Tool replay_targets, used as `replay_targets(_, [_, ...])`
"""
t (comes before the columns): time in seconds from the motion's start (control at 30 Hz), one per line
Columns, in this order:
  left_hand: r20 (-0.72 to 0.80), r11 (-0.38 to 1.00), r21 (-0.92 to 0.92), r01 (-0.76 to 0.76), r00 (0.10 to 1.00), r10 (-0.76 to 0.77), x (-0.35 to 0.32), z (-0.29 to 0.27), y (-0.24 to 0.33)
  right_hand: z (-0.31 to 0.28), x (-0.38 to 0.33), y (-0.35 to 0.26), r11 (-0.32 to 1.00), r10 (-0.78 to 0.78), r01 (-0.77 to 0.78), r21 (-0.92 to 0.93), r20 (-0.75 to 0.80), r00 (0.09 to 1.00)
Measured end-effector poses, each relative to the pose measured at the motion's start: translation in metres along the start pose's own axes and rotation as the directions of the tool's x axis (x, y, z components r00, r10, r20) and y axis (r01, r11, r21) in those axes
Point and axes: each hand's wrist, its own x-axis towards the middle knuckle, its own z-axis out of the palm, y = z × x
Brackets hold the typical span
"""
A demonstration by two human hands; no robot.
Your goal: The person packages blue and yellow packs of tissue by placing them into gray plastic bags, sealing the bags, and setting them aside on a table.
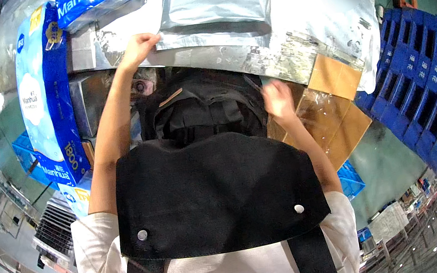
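Note:
A silver-grey plastic mailing bag point(218, 1) lies flat on the work table, its near edge toward me. My left hand point(141, 49) pinches that edge at its left corner, thumb and fingers pressed together. Off the table's near edge, to the right of the black fabric at my lap, is my right hand point(278, 98). Its fingers are curled but smeared by motion, so what they hold, if anything, cannot be made out. Black fabric with folds and an opening point(198, 111) sits between my forearms, below the table edge.
Blue-and-white packs point(45, 94) stand at the left, and another blue pack point(91, 3) lies at the far left of the table. Brown cardboard point(334, 119) is by my right forearm. Stacked blue plastic crates point(414, 84) stand at the right. White plastic sheeting point(361, 30) covers the table's right end.

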Motion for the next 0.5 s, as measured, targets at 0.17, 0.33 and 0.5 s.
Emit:
replay_targets(0.17, [-0.244,0.995,0.099,0.000,0.969,0.024,-0.010,-0.027,-0.003,-0.037,-0.149,0.054,0.852,0.485,-0.513,-0.101,0.519,0.704])
replay_targets(0.33, [0.196,0.162,0.852,-0.498,0.590,0.784,0.013,-0.015,0.085,-0.109,0.122,0.035,0.989,0.112,-0.071,0.126,-0.355,0.928])
replay_targets(0.5, [0.733,-0.355,0.678,-0.644,0.557,0.391,0.028,0.006,0.088,-0.108,0.186,0.050,0.783,-0.559,0.508,-0.360,-0.048,0.828])
